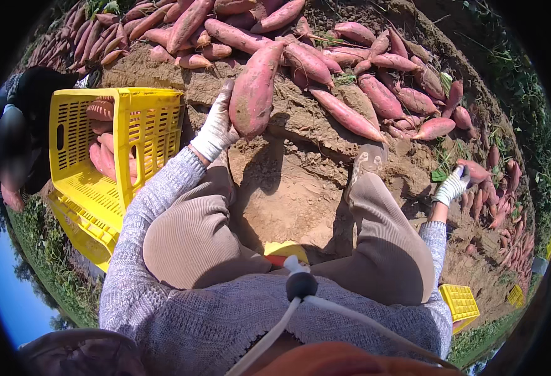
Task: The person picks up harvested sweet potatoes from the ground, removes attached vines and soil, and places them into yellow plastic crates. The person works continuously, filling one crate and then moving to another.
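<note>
A big red-skinned sweet potato with soil on its skin is gripped in my left hand, which wears a white work glove. It stands out above the soil in front of my feet. Off to the right, my gloved right hand has its fingers on a smaller sweet potato at the edge of the heap. Beside my left arm, a yellow plastic crate is tipped with its opening to the left, and several sweet potatoes lie inside.
A long heap of sweet potatoes curves ahead of me and down the right. A second yellow crate sits under the first. At far left is another person. More yellow crates stand behind on the right. Green vines border the soil.
</note>
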Available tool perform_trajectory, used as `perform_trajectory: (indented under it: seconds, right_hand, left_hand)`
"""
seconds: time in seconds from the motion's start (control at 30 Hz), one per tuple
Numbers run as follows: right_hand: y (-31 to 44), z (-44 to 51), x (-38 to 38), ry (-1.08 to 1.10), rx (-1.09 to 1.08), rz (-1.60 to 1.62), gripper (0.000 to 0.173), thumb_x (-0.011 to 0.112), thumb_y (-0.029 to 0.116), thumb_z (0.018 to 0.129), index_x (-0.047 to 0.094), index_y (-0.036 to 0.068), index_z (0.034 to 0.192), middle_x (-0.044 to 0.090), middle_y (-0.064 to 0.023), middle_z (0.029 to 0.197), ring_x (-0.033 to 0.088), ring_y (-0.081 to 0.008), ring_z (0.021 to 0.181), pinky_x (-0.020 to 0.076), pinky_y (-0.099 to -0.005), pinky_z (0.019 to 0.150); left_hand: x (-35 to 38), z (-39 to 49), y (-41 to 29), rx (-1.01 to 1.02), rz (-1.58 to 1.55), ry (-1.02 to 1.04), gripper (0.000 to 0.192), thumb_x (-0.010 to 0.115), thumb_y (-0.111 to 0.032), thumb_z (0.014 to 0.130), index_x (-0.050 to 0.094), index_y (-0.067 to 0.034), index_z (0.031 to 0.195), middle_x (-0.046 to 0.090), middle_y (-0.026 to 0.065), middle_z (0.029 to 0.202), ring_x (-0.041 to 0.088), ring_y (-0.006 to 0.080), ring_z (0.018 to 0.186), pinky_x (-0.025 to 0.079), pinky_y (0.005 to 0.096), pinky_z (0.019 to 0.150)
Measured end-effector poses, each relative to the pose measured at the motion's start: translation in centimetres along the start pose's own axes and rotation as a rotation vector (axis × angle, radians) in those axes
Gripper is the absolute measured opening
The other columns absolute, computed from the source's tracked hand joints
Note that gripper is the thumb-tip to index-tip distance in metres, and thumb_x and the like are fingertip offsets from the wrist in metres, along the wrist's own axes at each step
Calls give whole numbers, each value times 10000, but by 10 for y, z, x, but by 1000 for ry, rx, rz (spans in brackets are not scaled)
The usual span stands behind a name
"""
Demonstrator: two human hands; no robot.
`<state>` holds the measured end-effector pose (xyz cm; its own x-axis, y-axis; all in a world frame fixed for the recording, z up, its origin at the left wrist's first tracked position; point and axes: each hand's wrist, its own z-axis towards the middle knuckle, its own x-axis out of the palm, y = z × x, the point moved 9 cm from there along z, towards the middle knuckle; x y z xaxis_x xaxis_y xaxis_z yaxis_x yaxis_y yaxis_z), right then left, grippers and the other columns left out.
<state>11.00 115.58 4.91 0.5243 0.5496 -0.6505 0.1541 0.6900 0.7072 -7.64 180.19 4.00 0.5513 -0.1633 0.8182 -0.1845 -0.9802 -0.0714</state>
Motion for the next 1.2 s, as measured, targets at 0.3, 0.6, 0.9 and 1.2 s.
perform_trajectory:
  seconds: [0.3,0.6,0.9,1.2]
  right_hand:
    - [116,-102,110,624,-25,408,338,608,93,967,567,6,1291,634,-80,1167,573,-153,1019,460,-302,947]
    - [204,-136,110,796,-83,370,289,572,110,989,601,-12,1250,648,-91,1180,579,-141,1037,458,-285,936]
    - [335,-118,44,739,-330,257,325,532,206,1006,606,0,1247,649,-86,1171,611,-179,1000,498,-320,882]
    - [332,-140,33,938,-142,256,287,538,191,1002,615,25,1224,665,-76,1131,612,-174,1007,489,-290,871]
  left_hand:
    - [-8,-32,-63,351,176,-29,458,734,-172,867,556,-46,1270,629,78,1211,585,226,1154,448,423,1058]
    - [-10,-52,-91,341,-113,142,612,701,-383,897,461,-109,1389,558,117,1323,542,287,1201,419,474,1085]
    - [101,-212,-163,683,491,254,529,556,-475,962,529,-119,1352,625,135,1252,646,266,1022,532,374,909]
    - [-204,-332,-308,1240,173,-600,478,558,-347,980,484,-102,1385,555,99,1322,555,238,1124,437,355,1025]
